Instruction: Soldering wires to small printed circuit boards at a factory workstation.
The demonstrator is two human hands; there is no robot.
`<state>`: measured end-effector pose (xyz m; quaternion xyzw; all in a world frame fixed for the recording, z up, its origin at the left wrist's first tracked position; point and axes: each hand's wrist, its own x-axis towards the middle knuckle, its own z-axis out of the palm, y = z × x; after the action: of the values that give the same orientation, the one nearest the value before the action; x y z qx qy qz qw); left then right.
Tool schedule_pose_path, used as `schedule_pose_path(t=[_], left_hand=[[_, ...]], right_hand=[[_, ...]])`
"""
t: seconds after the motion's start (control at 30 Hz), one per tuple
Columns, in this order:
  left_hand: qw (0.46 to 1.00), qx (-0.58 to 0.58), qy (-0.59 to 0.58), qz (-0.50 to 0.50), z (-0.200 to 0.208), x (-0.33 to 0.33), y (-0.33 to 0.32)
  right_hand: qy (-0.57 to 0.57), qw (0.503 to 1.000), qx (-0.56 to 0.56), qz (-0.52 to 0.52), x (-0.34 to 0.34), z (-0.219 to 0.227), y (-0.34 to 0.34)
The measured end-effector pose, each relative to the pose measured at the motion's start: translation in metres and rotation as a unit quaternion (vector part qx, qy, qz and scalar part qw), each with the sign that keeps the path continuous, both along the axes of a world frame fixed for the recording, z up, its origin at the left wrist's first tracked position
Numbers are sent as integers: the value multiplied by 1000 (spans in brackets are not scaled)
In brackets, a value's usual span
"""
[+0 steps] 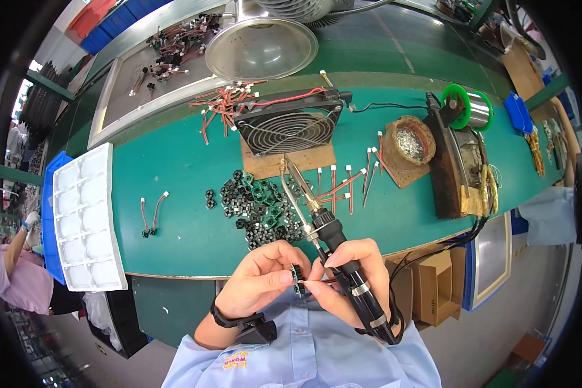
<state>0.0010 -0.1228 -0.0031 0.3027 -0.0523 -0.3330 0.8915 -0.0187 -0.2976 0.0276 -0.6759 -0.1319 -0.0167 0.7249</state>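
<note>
Close to my body, my left hand (257,282) pinches a small dark green circuit board (297,279) upright between thumb and fingers. My right hand (359,275) is closed round a soldering iron (333,238), whose tip points up and away toward the fan. A thin feed tube runs along the iron's side. The right fingertips also reach the board, where a short bit of red wire (330,280) shows; their exact hold on it is partly hidden. Just beyond the hands lies a heap of small black and green parts (258,210).
A black fan (291,126) stands on a wooden board beneath a metal hood (263,48). Loose red connector wires (333,187) lie nearby. On the right are a solder pot (412,142) and a green solder reel (457,107). A white tray (87,220) is left; another person (22,271) works beyond.
</note>
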Motion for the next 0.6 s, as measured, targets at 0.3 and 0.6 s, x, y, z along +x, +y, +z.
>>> schedule_pose_path(t=[0.3, 0.6], left_hand=[[997, 46, -39, 49, 6, -5, 7], [995, 31, -78, 58, 3, -5, 6]], right_hand=[[-20, 1000, -12, -14, 3, 3, 12], [-3, 999, 16, -33, 0, 7, 15]])
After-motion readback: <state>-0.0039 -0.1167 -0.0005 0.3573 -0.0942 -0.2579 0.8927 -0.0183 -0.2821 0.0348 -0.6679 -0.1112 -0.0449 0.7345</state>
